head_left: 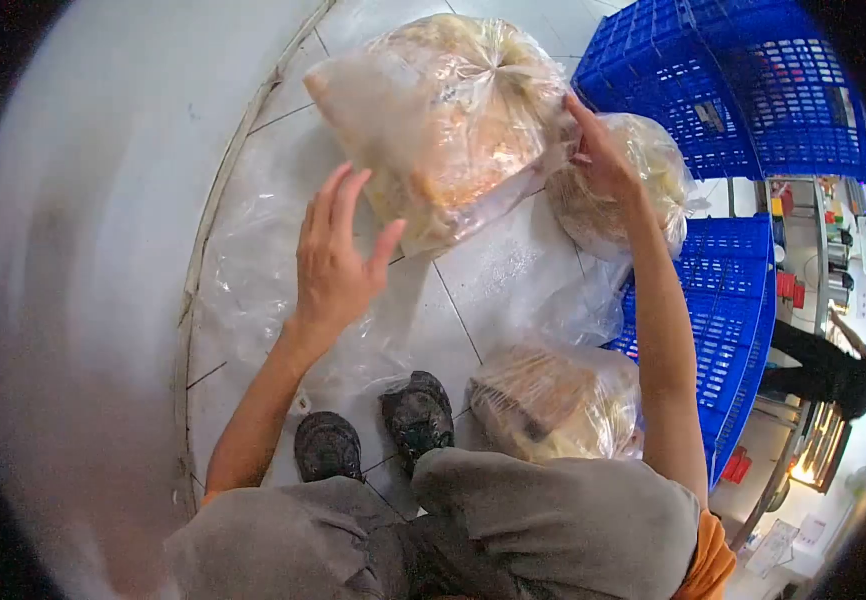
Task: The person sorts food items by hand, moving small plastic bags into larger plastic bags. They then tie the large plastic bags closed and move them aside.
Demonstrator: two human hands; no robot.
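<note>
The big filled plastic bag (453, 125) sits on the floor just beyond and between the hands: the left hand (338, 270) spread open beside it, the right (605, 165) half-open at its edge, grip unclear from here.

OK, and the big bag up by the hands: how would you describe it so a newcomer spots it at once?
From the blue crates at the upper right, go left over the tiled floor to a filled, see-through plastic bag, gathered at its top. It lies beyond the left hand. The round bag beside it and the low bag by the right knee are clearly smaller.
</note>
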